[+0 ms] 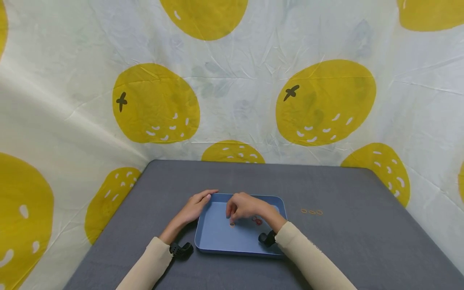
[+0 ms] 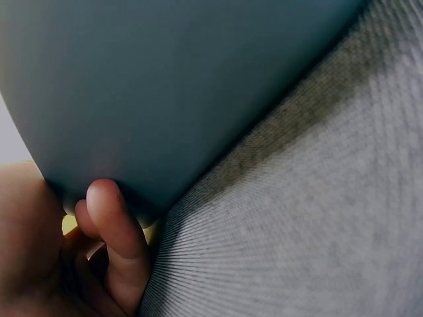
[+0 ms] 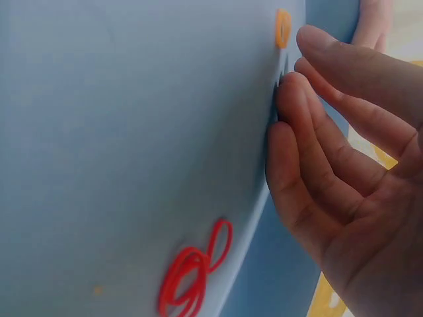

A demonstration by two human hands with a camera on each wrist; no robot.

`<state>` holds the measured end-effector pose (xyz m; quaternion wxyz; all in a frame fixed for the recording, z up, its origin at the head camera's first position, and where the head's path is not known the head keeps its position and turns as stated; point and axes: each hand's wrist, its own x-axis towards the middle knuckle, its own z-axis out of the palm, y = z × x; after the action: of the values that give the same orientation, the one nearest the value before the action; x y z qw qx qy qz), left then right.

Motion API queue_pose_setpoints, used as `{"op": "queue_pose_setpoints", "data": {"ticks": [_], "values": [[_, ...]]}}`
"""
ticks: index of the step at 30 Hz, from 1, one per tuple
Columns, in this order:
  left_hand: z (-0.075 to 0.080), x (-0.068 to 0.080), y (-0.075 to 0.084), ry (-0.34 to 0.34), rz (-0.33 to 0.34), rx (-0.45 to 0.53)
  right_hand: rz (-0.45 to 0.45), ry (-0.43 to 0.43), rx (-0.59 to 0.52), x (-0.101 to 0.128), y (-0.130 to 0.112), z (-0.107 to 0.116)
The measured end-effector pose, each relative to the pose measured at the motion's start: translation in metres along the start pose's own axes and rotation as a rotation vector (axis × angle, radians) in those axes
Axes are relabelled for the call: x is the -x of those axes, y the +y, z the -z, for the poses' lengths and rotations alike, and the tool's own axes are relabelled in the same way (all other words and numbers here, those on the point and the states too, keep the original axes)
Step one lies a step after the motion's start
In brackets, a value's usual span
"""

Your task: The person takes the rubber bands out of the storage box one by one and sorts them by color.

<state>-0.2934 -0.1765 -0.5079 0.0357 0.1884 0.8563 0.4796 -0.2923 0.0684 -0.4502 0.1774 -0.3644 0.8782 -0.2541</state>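
Observation:
A shallow blue tray [image 1: 217, 241] lies on the grey table. My left hand [image 1: 195, 206] holds its far left corner, thumb over the rim and fingers against the outer wall in the left wrist view. Over the tray's middle, my right hand [image 1: 246, 206] points down with loosely bent fingers and nothing visible between them. Just by its fingertips, a small orange rubber band [image 3: 283, 28] lies on the tray floor, seemingly apart from the thumb. Several red rubber bands [image 3: 185, 281] lie bunched in the tray, below the right hand in the head view.
Three orange rubber bands [image 1: 312, 212] lie in a row on the table [image 1: 348, 241], right of the tray. A white cloth with yellow fruit prints [image 1: 235, 100] hangs behind the table and along its sides. Each wrist wears a black camera band [image 1: 267, 238].

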Motion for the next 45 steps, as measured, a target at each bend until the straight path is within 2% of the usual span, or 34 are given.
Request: {"op": "queue_pose_setpoints", "data": {"ticks": [18, 30, 45], "values": [[-0.0005, -0.0002, -0.0008, -0.004, 0.001, 0.007, 0.033, -0.012, 0.007, 0.0042, -0.0021, -0.0054], [-0.0006, -0.0003, -0.0024, -0.014, -0.012, 0.001, -0.002, -0.013, 0.066, 0.0054, -0.0050, -0.0068], [-0.0014, -0.0005, -0.0017, 0.008, -0.012, -0.012, -0.009, 0.036, 0.002, 0.0094, 0.0015, -0.0005]]}}
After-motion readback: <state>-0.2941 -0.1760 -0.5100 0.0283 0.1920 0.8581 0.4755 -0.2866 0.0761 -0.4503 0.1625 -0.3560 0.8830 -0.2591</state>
